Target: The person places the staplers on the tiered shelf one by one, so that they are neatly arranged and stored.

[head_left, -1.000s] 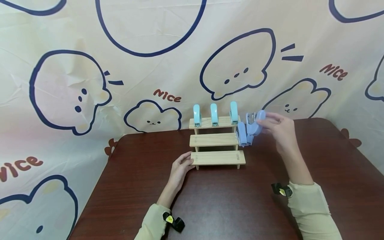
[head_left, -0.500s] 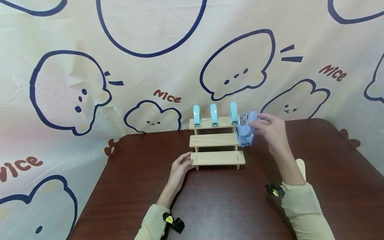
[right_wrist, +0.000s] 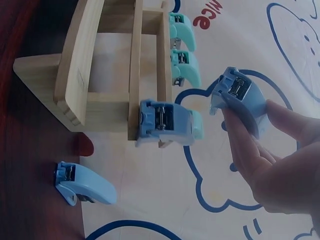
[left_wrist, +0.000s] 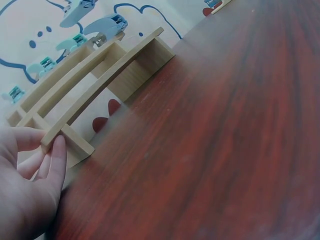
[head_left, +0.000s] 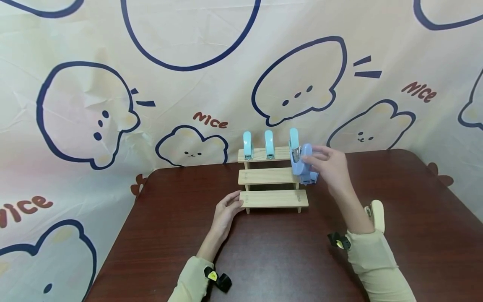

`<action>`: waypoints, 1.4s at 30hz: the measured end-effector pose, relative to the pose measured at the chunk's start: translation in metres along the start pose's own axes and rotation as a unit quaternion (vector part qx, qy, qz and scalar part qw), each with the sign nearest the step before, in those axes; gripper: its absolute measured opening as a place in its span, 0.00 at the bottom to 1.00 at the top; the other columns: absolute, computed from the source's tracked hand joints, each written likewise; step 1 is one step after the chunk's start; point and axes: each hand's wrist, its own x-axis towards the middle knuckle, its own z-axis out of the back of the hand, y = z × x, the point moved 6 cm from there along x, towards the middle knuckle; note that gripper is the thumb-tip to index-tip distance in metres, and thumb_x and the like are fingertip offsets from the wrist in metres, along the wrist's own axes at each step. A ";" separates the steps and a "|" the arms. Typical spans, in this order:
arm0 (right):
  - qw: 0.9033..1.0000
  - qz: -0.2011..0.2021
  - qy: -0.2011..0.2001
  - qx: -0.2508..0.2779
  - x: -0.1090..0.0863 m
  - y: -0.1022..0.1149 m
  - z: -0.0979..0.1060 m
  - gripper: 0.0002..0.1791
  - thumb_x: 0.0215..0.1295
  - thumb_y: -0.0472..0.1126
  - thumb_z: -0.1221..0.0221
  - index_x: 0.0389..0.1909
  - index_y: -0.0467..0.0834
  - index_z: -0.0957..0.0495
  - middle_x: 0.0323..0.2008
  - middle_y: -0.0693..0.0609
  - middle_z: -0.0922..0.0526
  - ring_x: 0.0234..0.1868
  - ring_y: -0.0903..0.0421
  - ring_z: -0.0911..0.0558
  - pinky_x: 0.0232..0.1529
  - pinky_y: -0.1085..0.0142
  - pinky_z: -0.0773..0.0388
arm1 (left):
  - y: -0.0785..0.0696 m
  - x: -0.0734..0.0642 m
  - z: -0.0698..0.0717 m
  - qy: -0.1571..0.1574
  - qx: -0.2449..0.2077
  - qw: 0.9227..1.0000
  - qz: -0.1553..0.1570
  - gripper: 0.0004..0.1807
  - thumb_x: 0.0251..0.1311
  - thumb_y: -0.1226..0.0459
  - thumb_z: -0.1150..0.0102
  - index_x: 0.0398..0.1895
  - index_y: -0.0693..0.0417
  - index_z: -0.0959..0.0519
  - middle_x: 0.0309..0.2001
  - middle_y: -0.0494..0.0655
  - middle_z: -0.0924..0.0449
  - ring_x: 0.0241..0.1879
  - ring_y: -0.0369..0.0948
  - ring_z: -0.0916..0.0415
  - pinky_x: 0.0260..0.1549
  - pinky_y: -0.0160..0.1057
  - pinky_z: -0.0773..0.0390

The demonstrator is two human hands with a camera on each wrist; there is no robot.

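Tool (right_wrist: 247, 104), periwinkle blue, smoothly curved, metal-fitted

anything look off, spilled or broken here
Nothing looks spilled or visibly damaged, and the wooden rack stands upright. One thing stands out: a cream item, partly hidden by the right arm. It looks odd because it sits apart from the rack and the three teal tools lined up on its top shelf.

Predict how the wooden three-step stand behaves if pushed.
The stand should stay rigid, being plain wooden boards. Probably light for its size, given its open frame. The turquoise gadgets upright on its top step might topple if jerked.
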 end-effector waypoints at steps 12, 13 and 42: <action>1.000 0.012 0.012 -0.023 -0.002 0.002 -0.023 0.31 0.68 0.42 0.31 0.68 0.34 0.25 0.59 0.32 0.19 0.57 0.36 0.17 0.58 0.40 0.22 | 0.001 -0.001 0.001 0.002 0.006 1.000 0.006 0.26 0.69 0.74 0.41 0.68 0.73 0.29 0.59 0.63 0.23 0.47 0.40 0.19 0.48 0.35 0.18; 0.999 0.014 0.012 -0.032 -0.001 0.001 -0.025 0.31 0.68 0.42 0.31 0.68 0.34 0.25 0.59 0.32 0.19 0.56 0.36 0.16 0.57 0.41 0.21 | 0.001 -0.001 0.001 0.004 0.008 1.000 0.006 0.26 0.69 0.73 0.41 0.69 0.73 0.29 0.60 0.64 0.23 0.48 0.40 0.19 0.48 0.35 0.18; 0.984 0.089 -0.016 -0.153 0.005 -0.014 -0.073 0.21 0.65 0.37 0.31 0.55 0.29 0.18 0.42 0.34 0.12 0.44 0.41 0.11 0.42 0.50 0.13 | -0.001 -0.002 0.001 -0.002 0.007 1.000 0.009 0.27 0.68 0.74 0.41 0.68 0.74 0.30 0.57 0.61 0.21 0.42 0.38 0.19 0.42 0.32 0.18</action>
